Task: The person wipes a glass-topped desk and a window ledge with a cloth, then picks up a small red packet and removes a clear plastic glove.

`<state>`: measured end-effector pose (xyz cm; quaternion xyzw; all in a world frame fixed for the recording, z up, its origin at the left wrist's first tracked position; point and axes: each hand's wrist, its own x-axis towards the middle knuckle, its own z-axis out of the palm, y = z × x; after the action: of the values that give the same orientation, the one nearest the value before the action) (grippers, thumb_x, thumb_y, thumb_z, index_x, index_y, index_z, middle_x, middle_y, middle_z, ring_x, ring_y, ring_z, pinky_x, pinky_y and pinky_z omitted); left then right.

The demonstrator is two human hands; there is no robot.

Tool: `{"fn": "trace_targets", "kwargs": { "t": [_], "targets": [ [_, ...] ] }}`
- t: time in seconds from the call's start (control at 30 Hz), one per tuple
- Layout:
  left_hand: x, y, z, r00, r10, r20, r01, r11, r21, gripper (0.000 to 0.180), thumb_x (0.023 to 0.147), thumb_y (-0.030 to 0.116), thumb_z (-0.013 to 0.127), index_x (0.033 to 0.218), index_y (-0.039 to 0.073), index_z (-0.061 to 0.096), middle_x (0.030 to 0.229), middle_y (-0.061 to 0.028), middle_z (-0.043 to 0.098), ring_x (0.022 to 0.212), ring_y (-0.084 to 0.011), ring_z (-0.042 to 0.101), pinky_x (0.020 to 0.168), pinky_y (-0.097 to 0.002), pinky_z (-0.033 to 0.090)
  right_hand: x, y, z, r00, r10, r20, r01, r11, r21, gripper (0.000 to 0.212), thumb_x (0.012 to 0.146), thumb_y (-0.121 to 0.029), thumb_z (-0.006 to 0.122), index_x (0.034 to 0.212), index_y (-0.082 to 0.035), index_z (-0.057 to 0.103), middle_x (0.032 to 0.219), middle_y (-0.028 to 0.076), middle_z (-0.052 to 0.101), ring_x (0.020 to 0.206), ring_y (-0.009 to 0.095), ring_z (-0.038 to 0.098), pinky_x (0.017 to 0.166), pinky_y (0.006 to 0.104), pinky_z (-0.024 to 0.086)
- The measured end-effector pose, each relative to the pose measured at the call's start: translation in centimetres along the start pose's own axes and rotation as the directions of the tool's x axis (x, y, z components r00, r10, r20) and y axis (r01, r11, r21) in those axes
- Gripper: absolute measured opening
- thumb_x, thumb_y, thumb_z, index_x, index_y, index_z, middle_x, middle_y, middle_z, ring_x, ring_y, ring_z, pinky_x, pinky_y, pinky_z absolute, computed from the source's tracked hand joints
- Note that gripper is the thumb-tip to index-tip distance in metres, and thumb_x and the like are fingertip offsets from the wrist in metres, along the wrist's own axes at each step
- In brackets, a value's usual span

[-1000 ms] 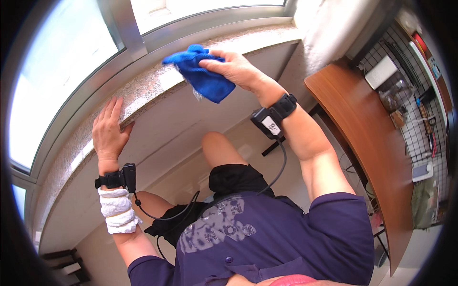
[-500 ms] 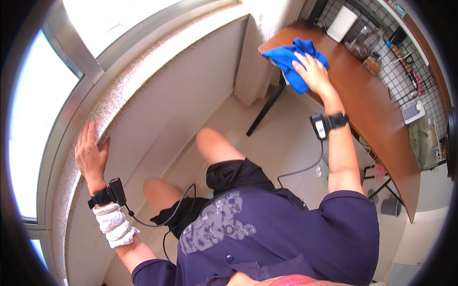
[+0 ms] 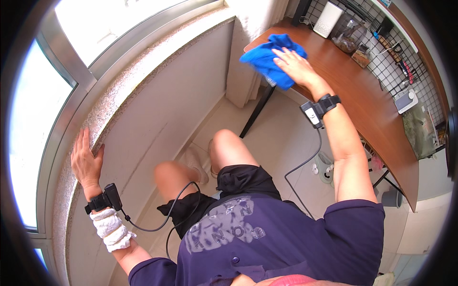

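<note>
My right hand [image 3: 296,67] is on a blue cloth [image 3: 264,56] at the left end of a brown wooden desk [image 3: 338,78]. Its fingers reach out over the cloth and press it, while the thumb is hidden. Part of the cloth hangs past the desk's near edge, and its edges look smeared by motion. My left hand [image 3: 87,163] rests on the speckled stone windowsill [image 3: 106,114], fingers stretched out and thumb apart, holding nothing.
Along the desk's back stand a white box [image 3: 327,20], a clear container [image 3: 348,34] and a small white device [image 3: 406,101], before a wire grid. A black desk leg [image 3: 257,112] slants to the floor. Slippers [image 3: 325,167] and a grey bin [image 3: 392,198] are under the desk. Cables run from both wrists.
My right hand and the blue cloth have shifted slightly left in view, as has the desk. My knees have moved right. The left hand stays on the sill.
</note>
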<state>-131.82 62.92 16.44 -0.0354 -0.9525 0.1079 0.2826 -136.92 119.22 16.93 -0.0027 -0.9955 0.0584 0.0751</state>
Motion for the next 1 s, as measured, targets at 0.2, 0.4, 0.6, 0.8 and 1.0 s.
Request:
{"fn": "trace_targets", "kwargs": {
  "t": [0.2, 0.4, 0.6, 0.8, 1.0],
  "targets": [
    [0.0, 0.4, -0.7, 0.999, -0.046, 0.023, 0.047, 0.999, -0.009, 0.064, 0.071, 0.026, 0.07, 0.129, 0.016, 0.045, 0.128, -0.0086, 0.05, 0.116, -0.0247, 0.049, 0.095, -0.036, 0.041, -3.5, 10.5, -2.0, 0.894, 0.448, -0.013, -0.447, 0.888, -0.111, 0.062, 0.087, -0.061, 0.027, 0.139, -0.027, 0.03, 0.146, 0.012, 0.025, 0.131, 0.036, 0.028, 0.108, 0.0457, 0.021],
    [0.6, 0.3, -0.8, 0.999, -0.03, 0.029, 0.029, 1.0, 0.006, 0.063, 0.071, 0.025, 0.07, 0.129, 0.016, 0.045, 0.128, -0.0079, 0.051, 0.116, -0.0247, 0.049, 0.095, -0.0357, 0.042, -6.1, 9.5, -3.1, 0.774, 0.63, 0.057, -0.621, 0.774, -0.123, 0.073, 0.083, -0.069, 0.028, 0.142, -0.027, 0.024, 0.148, 0.014, 0.017, 0.134, 0.041, 0.017, 0.107, 0.0527, 0.013],
    [0.9, 0.3, -1.1, 1.0, -0.017, -0.012, 0.017, 1.0, -0.008, 0.064, 0.069, 0.023, 0.071, 0.127, 0.015, 0.046, 0.125, -0.0088, 0.053, 0.115, -0.0238, 0.05, 0.094, -0.0348, 0.041, -3.4, 4.1, -2.3, 0.918, 0.392, 0.062, -0.388, 0.919, -0.065, 0.072, 0.083, -0.067, 0.032, 0.141, -0.026, 0.028, 0.147, 0.017, 0.019, 0.133, 0.043, 0.017, 0.108, 0.0507, 0.013],
    [1.2, 2.7, -0.1, 0.969, -0.11, -0.221, 0.136, 0.985, 0.109, 0.069, 0.071, 0.025, 0.07, 0.133, 0.017, 0.04, 0.14, -0.0071, 0.037, 0.132, -0.0322, 0.026, 0.105, -0.0467, 0.023, -1.1, 3.1, -2.4, 0.897, 0.432, 0.092, -0.43, 0.902, -0.045, 0.064, 0.087, -0.06, 0.03, 0.141, -0.026, 0.027, 0.148, 0.014, 0.017, 0.135, 0.04, 0.014, 0.109, 0.0507, 0.011],
    [4.7, 19.9, 0.1, 0.915, 0.305, -0.265, -0.402, 0.761, -0.51, 0.065, 0.069, 0.016, 0.072, 0.128, 0.012, 0.045, 0.137, -0.0093, 0.039, 0.133, -0.0309, 0.026, 0.108, -0.0465, 0.019, -2.1, 1.8, -1.8, 0.933, 0.337, 0.123, -0.323, 0.939, -0.12, 0.065, 0.089, -0.059, 0.029, 0.142, -0.022, 0.025, 0.147, 0.018, 0.019, 0.133, 0.043, 0.016, 0.107, 0.0536, 0.014]
  ]
}}
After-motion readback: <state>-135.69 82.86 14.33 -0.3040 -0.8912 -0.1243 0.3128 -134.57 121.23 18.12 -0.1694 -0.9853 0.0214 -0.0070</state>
